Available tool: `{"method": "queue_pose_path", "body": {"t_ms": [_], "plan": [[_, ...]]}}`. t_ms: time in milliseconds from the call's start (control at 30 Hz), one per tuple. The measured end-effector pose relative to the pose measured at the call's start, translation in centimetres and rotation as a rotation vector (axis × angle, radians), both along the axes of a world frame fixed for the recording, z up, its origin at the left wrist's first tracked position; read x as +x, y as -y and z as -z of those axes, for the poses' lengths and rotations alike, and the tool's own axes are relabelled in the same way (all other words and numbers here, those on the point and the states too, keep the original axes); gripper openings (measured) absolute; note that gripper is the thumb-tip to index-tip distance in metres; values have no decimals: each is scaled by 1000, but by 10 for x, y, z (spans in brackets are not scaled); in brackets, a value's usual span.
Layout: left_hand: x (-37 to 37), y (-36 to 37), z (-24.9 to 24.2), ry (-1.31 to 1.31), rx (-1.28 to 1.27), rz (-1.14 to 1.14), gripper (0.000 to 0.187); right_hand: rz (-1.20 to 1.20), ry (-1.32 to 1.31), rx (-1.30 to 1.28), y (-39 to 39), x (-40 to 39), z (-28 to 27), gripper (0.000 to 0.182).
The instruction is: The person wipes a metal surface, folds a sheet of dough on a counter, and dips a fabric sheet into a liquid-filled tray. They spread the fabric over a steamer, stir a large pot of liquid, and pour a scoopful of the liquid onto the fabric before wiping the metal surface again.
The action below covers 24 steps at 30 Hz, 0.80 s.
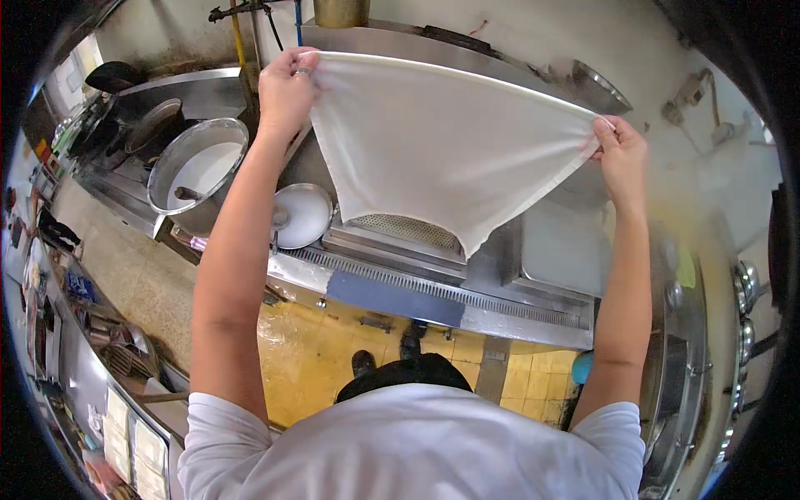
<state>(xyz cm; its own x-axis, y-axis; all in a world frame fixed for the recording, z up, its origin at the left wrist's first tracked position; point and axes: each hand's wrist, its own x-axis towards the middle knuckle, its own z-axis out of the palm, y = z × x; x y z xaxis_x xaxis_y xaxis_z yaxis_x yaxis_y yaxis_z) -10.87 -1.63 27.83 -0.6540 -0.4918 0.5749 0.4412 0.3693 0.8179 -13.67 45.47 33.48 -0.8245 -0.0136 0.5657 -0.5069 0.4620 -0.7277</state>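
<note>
the left hand point(287, 93)'s fingers are closed around the cloth point(450, 133)'s far left corner; the right hand point(621, 158)'s fingers pinch its far right corner. the cloth is stretched between them above the worktop point(525, 321), over a perforated tray point(408, 229), right of a pan point(302, 218).

A kitchen is shown in fairly bright, mostly even light, apparently daylight mixed with indoor light; the main source cannot be told. A pale patch of glare is seen at the far upper left. Whitish highlights are thrown back by the metal surface point(525, 323), and wet-looking glints are spread over the yellow floor point(292, 358). The right side is veiled by pale haze. Straight lines are bent by strong fisheye distortion, and the corners are lost in black. The centre is rendered fairly sharply; small edge details are smeared.
</note>
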Motion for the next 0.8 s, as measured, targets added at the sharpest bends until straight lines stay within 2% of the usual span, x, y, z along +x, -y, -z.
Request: {"method": "queue_pose_path", "body": {"t_ms": [67,100,333,367,500,567,600,633,667,700,733,767,800], "plan": [[4,6,0,-18,-13,-23,21,-9,36,-25,10,5,1,23],[4,8,2,-32,66,21,20,-13,53,-38,14,6,1,23],[16,19,5,-44,-62,-148,17,67,61,7,21,25,10,24],[9,26,14,-157,-176,-186,17,78,77,6,21,27,14,24],[9,21,47,-77,-211,-194,14,50,168,-65,13,26,62,23],[-2,21,91,16,-235,-172,15,23,214,-24,13,23,108,17],[-10,27,126,8,-292,-103,25,26,300,-24,11,17,145,17],[-22,26,166,54,-252,-86,29,25,383,-25,8,6,193,18],[-29,26,208,183,-320,-100,25,-1,454,-124,3,-9,256,16],[-31,19,239,352,-260,-85,21,95,470,87,1,-21,312,16],[-40,21,293,408,-259,-93,14,85,563,106,4,-30,357,17],[-48,31,352,430,-350,-130,11,80,478,212,8,-33,397,16],[-52,31,382,447,-386,-180,10,148,469,255,20,-34,410,13]]}}
